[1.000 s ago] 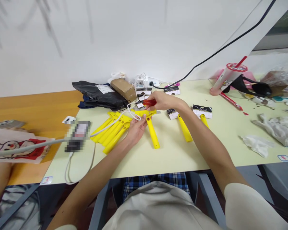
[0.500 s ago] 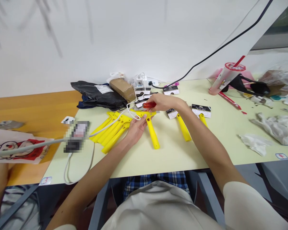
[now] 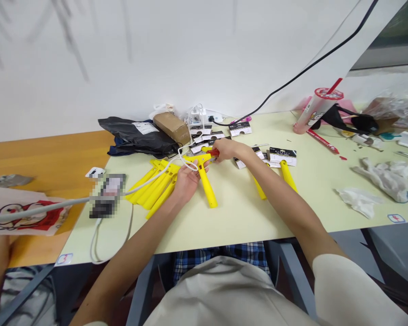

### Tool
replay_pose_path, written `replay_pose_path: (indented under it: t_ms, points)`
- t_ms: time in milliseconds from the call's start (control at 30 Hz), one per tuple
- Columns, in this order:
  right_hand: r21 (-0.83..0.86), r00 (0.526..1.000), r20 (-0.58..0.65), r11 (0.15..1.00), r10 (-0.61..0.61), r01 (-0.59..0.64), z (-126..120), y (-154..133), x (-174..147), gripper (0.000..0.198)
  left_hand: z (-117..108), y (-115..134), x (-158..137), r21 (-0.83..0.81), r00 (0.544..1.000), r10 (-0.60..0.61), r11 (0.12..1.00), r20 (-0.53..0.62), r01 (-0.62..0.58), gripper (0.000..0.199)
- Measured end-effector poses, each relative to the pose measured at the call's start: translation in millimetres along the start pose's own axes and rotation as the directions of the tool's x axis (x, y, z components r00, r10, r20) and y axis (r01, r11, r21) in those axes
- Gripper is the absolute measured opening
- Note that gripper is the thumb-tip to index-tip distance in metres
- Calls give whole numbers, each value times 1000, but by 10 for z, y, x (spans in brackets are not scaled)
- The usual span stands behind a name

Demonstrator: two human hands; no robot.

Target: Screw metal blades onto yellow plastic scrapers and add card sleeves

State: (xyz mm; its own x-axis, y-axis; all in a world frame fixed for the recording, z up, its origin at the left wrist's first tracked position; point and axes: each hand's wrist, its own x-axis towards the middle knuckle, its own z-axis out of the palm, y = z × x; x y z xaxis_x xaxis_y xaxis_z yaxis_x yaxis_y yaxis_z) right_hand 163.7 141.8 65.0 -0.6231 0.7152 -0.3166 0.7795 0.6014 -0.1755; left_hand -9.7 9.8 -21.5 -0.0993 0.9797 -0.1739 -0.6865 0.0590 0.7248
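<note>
My left hand [image 3: 187, 182] is closed around the head end of a yellow T-shaped scraper [image 3: 206, 185], whose handle points down toward the table's front edge. A red-handled tool [image 3: 213, 154], which looks like a screwdriver, is in my closed right hand [image 3: 225, 150], at the right end of the scraper's head. Its tip is hidden. Left of my left hand lies a group of yellow scrapers [image 3: 156, 183], side by side. Two more, one of them a yellow scraper [image 3: 288, 175], lie beyond my right forearm by black-and-white cards [image 3: 283, 156].
A white cable [image 3: 153, 176] crosses over the scrapers. Behind are a black plastic bag [image 3: 136, 140], a cardboard box [image 3: 172, 127] and a power strip [image 3: 214, 117]. A leaning cup [image 3: 318, 111], a red marker [image 3: 323, 141] and crumpled tissues [image 3: 358, 201] lie right; a blurred-out device [image 3: 109, 194] lies left.
My right hand and the red tool have moved from above the scraper's head to its right end. The held scraper has shifted slightly left. The view has also shifted a little.
</note>
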Motion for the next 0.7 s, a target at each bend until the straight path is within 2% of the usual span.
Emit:
replay_pose_path:
  t_ms: [200, 333, 467, 600, 700]
  points:
    - [-23, 1000, 10, 1000, -10, 10, 69, -5, 58, 34, -27, -25, 1, -18, 999, -27, 999, 38, 27, 19]
    - [-45, 999, -24, 998, -32, 31, 70, 20, 51, 20, -27, -28, 5, -12, 999, -36, 999, 36, 36, 19]
    - [0, 990, -111, 996, -89, 90, -11, 47, -11, 1, 1, -18, -17, -7, 998, -46, 999, 32, 46, 20]
    - [172, 955, -252, 964, -155, 202, -196, 104, -160, 23, 30, -17, -50, 1, 997, -69, 998, 44, 69, 21]
    - [345, 924, -348, 894, -161, 285, -328, 134, -291, 27, 36, -27, -66, 2, 994, -89, 996, 70, 89, 22]
